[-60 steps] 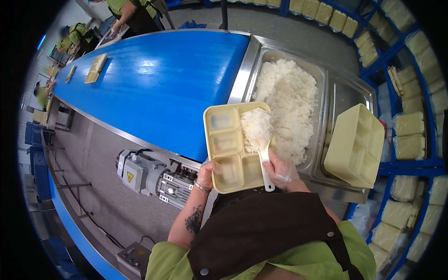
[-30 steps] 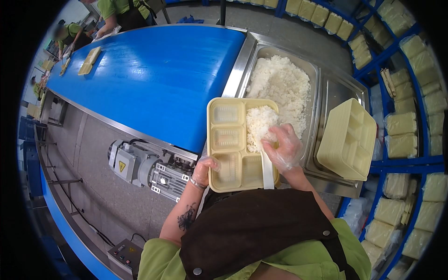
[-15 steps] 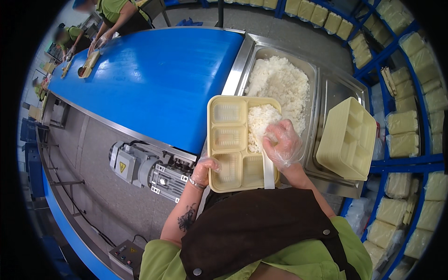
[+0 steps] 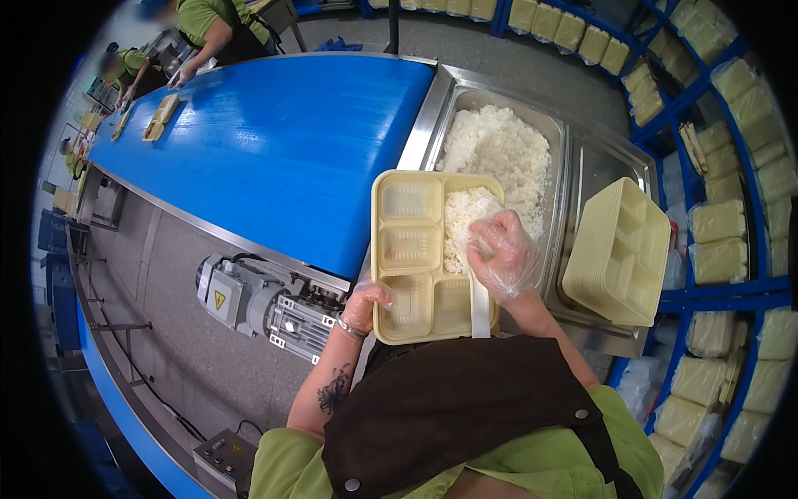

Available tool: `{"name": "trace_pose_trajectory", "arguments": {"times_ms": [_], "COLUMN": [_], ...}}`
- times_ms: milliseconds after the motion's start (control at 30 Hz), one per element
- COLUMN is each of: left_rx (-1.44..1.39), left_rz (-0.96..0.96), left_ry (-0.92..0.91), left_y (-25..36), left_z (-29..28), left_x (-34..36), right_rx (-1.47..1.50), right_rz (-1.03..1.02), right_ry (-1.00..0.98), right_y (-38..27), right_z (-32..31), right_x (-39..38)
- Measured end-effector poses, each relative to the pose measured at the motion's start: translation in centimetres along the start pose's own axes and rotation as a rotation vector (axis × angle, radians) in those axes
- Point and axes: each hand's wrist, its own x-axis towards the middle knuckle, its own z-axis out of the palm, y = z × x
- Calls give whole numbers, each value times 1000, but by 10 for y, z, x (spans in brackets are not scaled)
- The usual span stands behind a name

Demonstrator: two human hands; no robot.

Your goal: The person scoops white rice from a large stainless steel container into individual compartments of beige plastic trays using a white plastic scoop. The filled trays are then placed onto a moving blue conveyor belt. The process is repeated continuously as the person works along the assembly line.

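In thin clear gloves, my left hand (image 4: 367, 306) grips the left rim of a cream compartment meal tray (image 4: 407, 218), thumb over the edge. White rice (image 4: 468, 218) lies in the tray's upper right compartment; its other compartments hold no food. My right hand (image 4: 505, 254) is closed over the tray's right side, beside that rice. From under it a flat white utensil handle (image 4: 480, 309) runs down across the tray's lower right; the utensil's other end is hidden. Beyond the tray stands a steel pan (image 4: 559, 158) of cooked rice (image 4: 503, 141).
A blue conveyor belt (image 4: 299, 141) stretches away to the left, carrying filled trays (image 4: 162, 118) near co-workers. Stacked cream trays (image 4: 615, 249) stand on steel at my right. Blue shelves (image 4: 677, 299) hold wrapped packs. A motor (image 4: 249, 295) sits below the belt's near edge.
A co-worker's hands have drawn back from the tray on the belt, which now sits slightly farther right. My hands and tray have barely shifted.
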Motion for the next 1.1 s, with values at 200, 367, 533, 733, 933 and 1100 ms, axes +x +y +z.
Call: {"name": "trace_pose_trajectory", "arguments": {"times_ms": [200,367,533,733,933,1100], "left_rx": [20,3,-35,-68,-160,-208], "left_rz": [-14,-11,13,15,36,49], "left_ry": [-18,-8,-48,-35,-61,-18], "left_y": [1,6,2,-10,-5,-9], "left_z": [-1,7,-2,-20,-13,-14], "left_x": [1,0,4,9,5,6], "right_rx": [14,12,186,647,1313,1565], "right_rz": [-71,-71,-40,332,828,876], "right_ry": [5,21,102,-34,-58,-64], "right_y": [5,6,12,22,15,15], "right_z": [1,-1,1,-6,-25,-36], "right_x": [3,4,2,-4,-3,-7]}}
